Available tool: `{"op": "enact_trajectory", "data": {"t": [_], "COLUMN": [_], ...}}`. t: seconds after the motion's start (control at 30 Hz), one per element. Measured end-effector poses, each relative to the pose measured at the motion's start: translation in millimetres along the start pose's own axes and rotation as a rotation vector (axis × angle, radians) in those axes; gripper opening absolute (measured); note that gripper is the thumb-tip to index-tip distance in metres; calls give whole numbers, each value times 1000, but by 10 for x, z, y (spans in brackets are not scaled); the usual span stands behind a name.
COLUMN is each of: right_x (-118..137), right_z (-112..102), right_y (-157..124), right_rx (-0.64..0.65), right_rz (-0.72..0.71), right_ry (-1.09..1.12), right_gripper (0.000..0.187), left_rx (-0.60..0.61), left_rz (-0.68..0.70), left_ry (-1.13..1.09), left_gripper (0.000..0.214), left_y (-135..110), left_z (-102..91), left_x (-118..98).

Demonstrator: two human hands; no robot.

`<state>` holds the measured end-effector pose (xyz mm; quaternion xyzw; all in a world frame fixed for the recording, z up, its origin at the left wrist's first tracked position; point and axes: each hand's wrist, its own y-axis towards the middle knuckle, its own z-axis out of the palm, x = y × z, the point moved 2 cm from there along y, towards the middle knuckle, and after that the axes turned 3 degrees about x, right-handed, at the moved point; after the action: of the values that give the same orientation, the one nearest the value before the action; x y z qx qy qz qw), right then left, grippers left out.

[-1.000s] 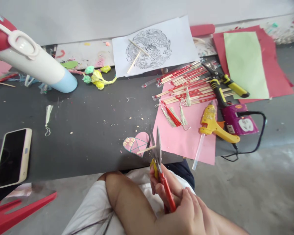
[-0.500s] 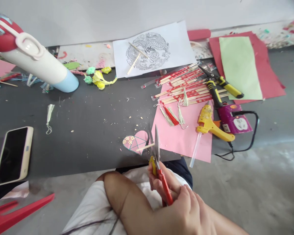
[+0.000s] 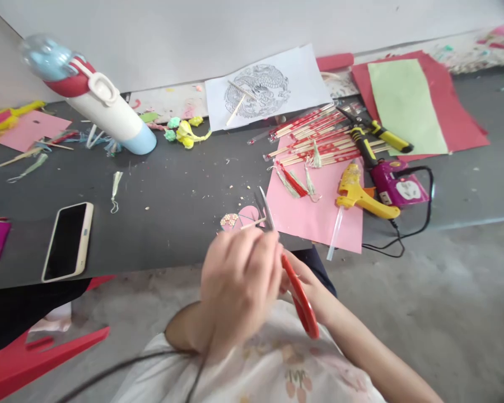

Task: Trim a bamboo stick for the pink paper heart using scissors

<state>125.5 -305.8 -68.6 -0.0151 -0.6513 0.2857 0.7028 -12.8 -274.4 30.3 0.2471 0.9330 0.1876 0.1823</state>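
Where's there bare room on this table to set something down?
Mostly bare, bar specks: between the phone and pink heart; also right of the purple box and its cord. The pink sheet is crowded with sticks, tassels and a yellow glue gun.

Here are the scissors (image 3: pixel 304 307), bright metal up the blades (image 3: pixel 269 212), glossy red plastic down the handle! Pale bare wood on the stick (image 3: pixel 254 224) by the near edge of the table (image 3: pixel 185 224), itself matt grey; phone (image 3: pixel 67 240) smooth and glassy, glue gun (image 3: pixel 353 191) hard yellow plastic, tassels (image 3: pixel 296 183) stringy thread, flat matt white paper (image 3: pixel 302 84) along the far edge
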Motion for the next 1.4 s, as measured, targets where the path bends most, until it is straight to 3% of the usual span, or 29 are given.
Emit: {"op": "enact_trajectory", "data": {"t": [0.07, 0.23, 0.6, 0.8, 1.13, 1.4], "right_x": [-15, -15, -8, -36, 7, 22], "right_z": [-16, -7, 5, -39, -69, -75], "right_y": [-46, -170, -290, -326, -376, -364], "right_rx": [10, 43, 138, 198, 251, 246], "right_rz": [11, 33, -47, -92, -201, -133], "right_ry": [-31, -75, -120, -253, -308, -277], "right_gripper": [38, 35, 35, 49, 55, 60], "left_rx": [62, 117, 123, 150, 146, 181], "left_rz": [-69, -54, -4, 2, -7, 3], "left_ry": [107, 189, 146, 140, 111, 117], "left_gripper": [18, 11, 19, 16, 21, 17], "left_y": [27, -79, -179, -192, -176, -183], "left_z": [65, 213, 145, 142, 97, 94], "left_x": [132, 206, 122, 89, 47, 56]}}
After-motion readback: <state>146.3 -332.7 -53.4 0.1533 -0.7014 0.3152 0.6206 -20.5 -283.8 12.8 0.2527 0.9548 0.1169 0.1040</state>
